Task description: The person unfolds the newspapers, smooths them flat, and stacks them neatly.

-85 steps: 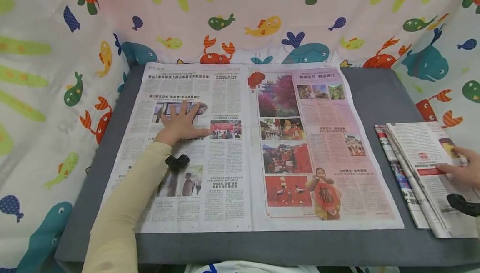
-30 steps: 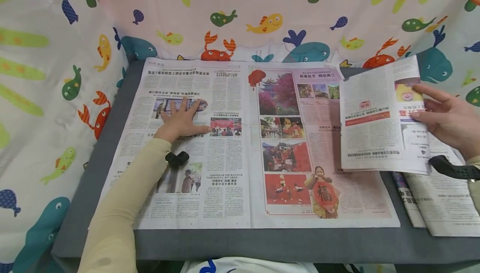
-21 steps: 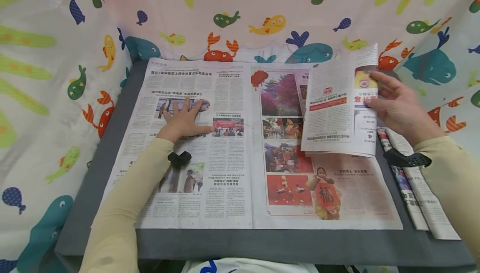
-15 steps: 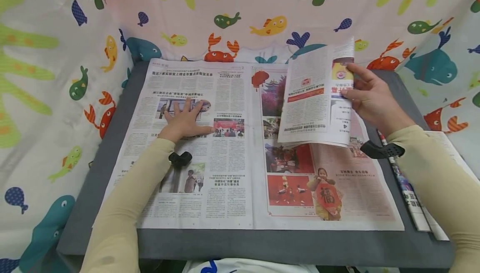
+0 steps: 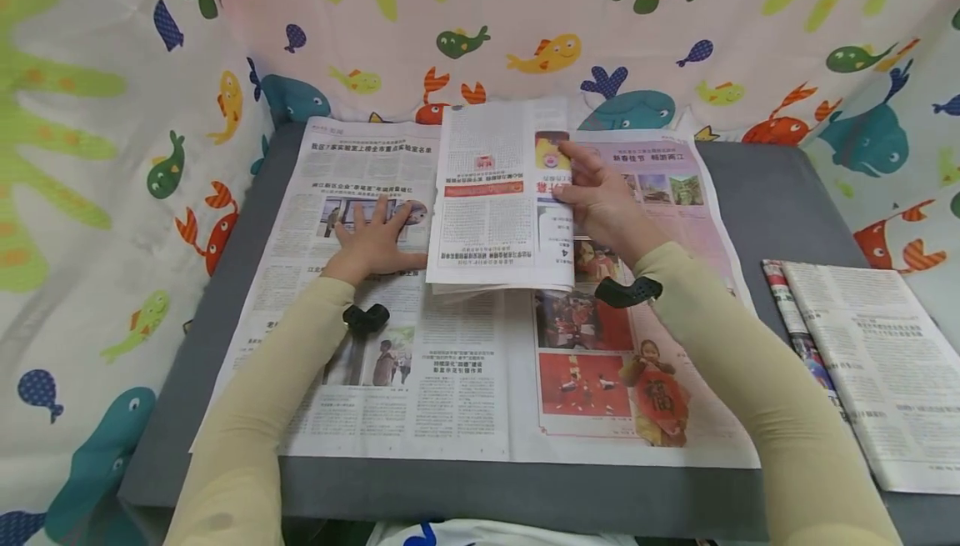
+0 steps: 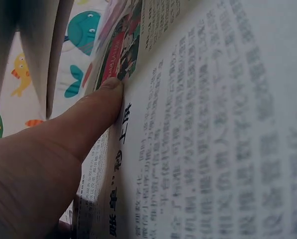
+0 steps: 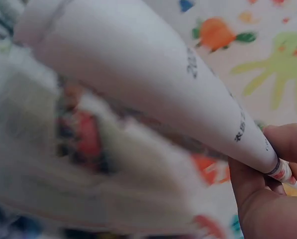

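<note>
Backdrop (image 5: pixel 67 196) printed with sea creatures hung at the left of the grey table (image 5: pixel 390 492) and continued behind it. Next inward, the left hand (image 5: pixel 375 242) rested palm down on the left page of the spread newspaper (image 5: pixel 457 396), fingers extended and fanned apart, with nothing gripped. Its thumb (image 6: pixel 91 114), seen close in the left wrist view, lay along the printed sheet and pointed toward the folded newspaper (image 5: pixel 483 233).

The folded newspaper stood over the centre of the spread, partly covering both pages, its left edge just beside the left thumb. Several layers showed along its lower edge. The right wrist view showed it raised and bowed into a curve; whether any edge touched the spread could not be determined.

The right hand (image 5: pixel 607 200) pinched the right edge of the folded newspaper between thumb and fingers, closed no further than the paper's thickness required.

Farther right, a stack of folded papers (image 5: pixel 870 371) lay on the table, well apart from both hands.

Handling was assessed as follows: light, limp and dry — liable to crease or tear under a hard pull. The doubled layers appeared likely to slide or fan apart. The soundest hold was judged to be a pinch through all layers near mid-edge, with a flat palm — not fingertips — for steadying the sheet beneath.
</note>
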### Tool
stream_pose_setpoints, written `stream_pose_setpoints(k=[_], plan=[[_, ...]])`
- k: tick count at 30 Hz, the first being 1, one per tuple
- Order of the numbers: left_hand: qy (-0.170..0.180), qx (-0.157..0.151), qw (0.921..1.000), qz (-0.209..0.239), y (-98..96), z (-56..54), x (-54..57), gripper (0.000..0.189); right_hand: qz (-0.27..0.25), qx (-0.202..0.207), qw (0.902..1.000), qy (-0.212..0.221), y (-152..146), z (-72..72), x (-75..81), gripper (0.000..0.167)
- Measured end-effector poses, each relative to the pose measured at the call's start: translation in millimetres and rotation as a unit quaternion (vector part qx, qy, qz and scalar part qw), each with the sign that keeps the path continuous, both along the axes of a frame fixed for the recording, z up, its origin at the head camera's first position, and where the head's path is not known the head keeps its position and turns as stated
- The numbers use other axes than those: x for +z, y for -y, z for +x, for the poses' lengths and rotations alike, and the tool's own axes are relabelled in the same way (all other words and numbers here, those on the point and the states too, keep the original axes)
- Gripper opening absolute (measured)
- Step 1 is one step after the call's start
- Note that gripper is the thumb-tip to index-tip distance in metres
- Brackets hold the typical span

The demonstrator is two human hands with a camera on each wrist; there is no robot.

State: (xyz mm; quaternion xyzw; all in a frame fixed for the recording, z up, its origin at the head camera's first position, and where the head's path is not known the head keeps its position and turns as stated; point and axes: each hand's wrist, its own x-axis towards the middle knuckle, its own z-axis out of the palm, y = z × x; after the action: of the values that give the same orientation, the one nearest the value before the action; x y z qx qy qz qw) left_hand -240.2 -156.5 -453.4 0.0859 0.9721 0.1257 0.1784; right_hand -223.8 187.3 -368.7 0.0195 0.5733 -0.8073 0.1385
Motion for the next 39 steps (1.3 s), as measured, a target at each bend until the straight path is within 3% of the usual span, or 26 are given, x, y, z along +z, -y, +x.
stream_pose_setpoints(k=[6,9,12,18,25,28,33,39], plan=[[-0.008,-0.007,0.9999,-0.001,-5.9,-2.6,2.3,0.113,0.087,0.016,0.9952,0.042,0.7,-1.9,-60.1,0.075],[-0.007,-0.012,0.9999,0.004,-8.3,-2.8,4.1,0.113,0.141,0.012,0.9882,0.059,-3.6,-1.0,-77.1,0.074],[-0.006,-0.012,0.9999,0.001,-8.8,-2.8,3.3,0.113,0.180,0.023,0.9817,0.058,-5.3,-0.6,-84.4,0.074],[0.002,-0.001,1.0000,-0.001,-3.3,-0.8,0.9,0.114,0.235,0.055,0.9698,0.034,-1.6,-3.6,-85.7,0.077],[0.008,0.000,0.9999,-0.008,0.5,1.7,2.9,0.114,0.263,0.078,0.9612,0.027,-1.0,-4.5,-81.5,0.081],[0.004,0.001,1.0000,-0.006,0.0,1.6,4.4,0.115,0.290,0.089,0.9526,0.017,-3.3,-4.6,-74.4,0.084],[-0.007,-0.002,1.0000,0.006,0.3,1.6,1.5,0.113,0.356,0.106,0.9284,-0.001,-10.7,-7.6,-59.4,0.087],[-0.036,-0.024,0.9988,0.022,0.7,14.2,2.5,0.106,0.402,0.085,0.9098,-0.056,-11.5,-11.7,-42.6,0.084]])
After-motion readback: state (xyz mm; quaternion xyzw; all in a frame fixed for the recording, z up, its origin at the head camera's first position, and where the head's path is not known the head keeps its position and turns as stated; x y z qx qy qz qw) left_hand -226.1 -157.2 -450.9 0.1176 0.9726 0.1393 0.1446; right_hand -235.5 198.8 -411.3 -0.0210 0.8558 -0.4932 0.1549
